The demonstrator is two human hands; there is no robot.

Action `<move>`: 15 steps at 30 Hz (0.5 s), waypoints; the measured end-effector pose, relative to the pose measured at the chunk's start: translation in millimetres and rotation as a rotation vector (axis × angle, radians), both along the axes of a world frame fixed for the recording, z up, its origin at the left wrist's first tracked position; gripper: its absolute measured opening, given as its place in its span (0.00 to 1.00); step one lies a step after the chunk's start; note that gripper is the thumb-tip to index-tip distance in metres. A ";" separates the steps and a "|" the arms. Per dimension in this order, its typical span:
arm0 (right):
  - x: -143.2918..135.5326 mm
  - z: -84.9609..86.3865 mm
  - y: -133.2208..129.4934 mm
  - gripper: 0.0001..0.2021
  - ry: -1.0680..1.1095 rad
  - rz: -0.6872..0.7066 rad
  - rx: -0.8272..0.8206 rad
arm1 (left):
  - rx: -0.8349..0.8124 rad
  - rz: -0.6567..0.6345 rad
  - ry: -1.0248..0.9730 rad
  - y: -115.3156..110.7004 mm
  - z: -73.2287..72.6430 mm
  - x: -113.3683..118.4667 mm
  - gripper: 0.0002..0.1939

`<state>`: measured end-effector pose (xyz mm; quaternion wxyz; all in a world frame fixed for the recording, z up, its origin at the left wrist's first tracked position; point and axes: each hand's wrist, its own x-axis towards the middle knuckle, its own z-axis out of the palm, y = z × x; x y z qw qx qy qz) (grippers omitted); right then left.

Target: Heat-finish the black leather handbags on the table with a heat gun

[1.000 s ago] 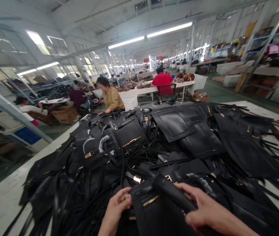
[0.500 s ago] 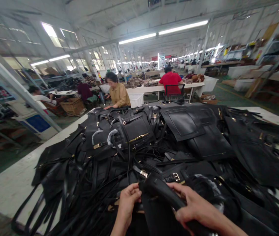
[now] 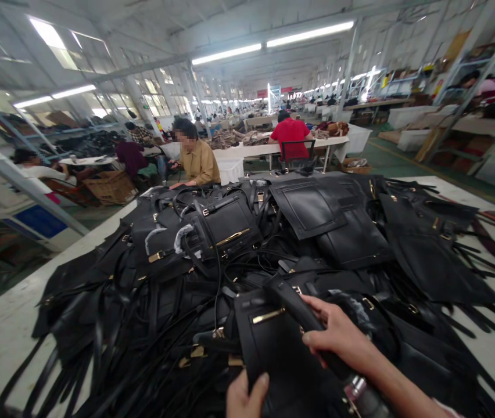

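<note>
A black leather bag panel (image 3: 273, 348) with a short gold zipper (image 3: 268, 316) lies in front of me, on top of the heap. At its lower left edge, my left hand (image 3: 247, 395) is closed on the panel, thumb on the upper face; part of the hand is cut off by the frame. My right hand (image 3: 334, 334) is wrapped round a thick black strap (image 3: 297, 305) that crosses the panel's upper right. Below that hand is a shiny metal fitting (image 3: 355, 386), with a greyish, blurred part beside it that I cannot make out.
Black bag pieces (image 3: 230, 223) with gold buckles, straps and plastic-wrapped handles are heaped over a pale table (image 3: 7, 331). Loose straps hang toward the left edge. Beyond, a person in tan (image 3: 201, 159) and a person in red (image 3: 291, 139) sit at work. A metal post (image 3: 33, 177) stands left.
My left hand has moved down from the panel's top edge to its lower left edge. The panel now lies flatter, with its zipper showing. My right hand still holds the strap.
</note>
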<state>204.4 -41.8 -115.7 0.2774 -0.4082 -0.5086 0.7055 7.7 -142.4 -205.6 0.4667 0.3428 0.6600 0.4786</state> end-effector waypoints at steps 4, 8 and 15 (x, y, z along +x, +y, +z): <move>24.0 9.5 -19.0 0.37 -0.021 0.035 0.009 | 0.001 -0.013 -0.029 78.6 35.9 -26.8 0.17; 44.5 11.0 -35.8 0.37 -0.130 0.105 -0.002 | -0.051 -0.133 -0.140 100.8 52.8 -39.9 0.18; 40.7 19.7 -44.2 0.37 -0.178 0.252 -0.087 | -0.264 -0.224 -0.328 49.8 51.2 -50.4 0.19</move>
